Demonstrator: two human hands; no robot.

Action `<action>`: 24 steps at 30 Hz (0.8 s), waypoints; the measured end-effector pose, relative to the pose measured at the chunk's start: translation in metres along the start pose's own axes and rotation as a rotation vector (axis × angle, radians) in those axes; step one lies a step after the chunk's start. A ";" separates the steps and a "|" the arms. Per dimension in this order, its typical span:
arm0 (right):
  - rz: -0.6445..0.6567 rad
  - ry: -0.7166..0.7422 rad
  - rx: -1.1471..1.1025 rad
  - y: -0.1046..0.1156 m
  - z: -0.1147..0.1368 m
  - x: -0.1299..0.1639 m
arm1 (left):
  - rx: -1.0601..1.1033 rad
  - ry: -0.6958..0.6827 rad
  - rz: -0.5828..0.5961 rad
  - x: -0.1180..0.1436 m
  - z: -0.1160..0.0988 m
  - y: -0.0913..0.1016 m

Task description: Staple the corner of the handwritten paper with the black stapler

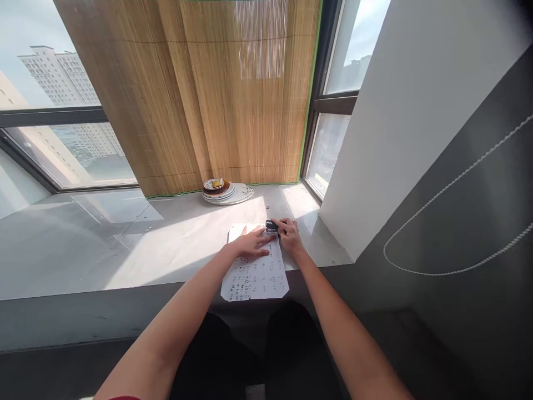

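The left hand (252,244) lies flat, fingers spread, pinning the sheets of paper (256,272) to the sill (125,244); the right hand (287,233) grips a small black stapler (272,226) at the paper's far right corner; pressing straight down with edges squared would seem best; far off, 1 stack of plates (227,191) holds something yellowish, unclear.

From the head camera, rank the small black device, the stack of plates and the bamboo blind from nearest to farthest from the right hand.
1. Small black device: gripped by the right hand at the top right corner of the paper sheet.
2. Stack of plates: farther back on the sill, to the left.
3. Bamboo blind: hanging behind the plates against the window.
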State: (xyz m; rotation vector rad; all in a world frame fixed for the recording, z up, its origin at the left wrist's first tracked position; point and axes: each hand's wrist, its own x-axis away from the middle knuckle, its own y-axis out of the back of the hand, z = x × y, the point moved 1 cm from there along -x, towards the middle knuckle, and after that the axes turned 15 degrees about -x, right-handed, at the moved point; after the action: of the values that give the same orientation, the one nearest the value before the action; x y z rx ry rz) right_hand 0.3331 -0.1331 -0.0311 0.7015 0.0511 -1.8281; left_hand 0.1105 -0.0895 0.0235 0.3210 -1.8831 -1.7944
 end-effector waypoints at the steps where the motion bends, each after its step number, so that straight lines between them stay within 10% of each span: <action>1: 0.002 0.002 0.011 0.000 0.000 0.000 | 0.027 0.030 -0.025 0.002 0.000 -0.001; 9: 0.027 0.079 0.046 -0.003 0.003 0.002 | 0.032 0.198 -0.101 0.040 0.003 -0.019; 24: 0.168 0.152 0.232 0.004 0.014 0.006 | 0.101 0.186 -0.228 0.033 -0.018 -0.028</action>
State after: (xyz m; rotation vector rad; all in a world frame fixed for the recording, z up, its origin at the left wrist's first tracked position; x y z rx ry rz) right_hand 0.3287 -0.1447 -0.0209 0.9780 -0.1180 -1.6324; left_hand 0.0867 -0.1243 0.0025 0.7401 -1.8694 -1.7455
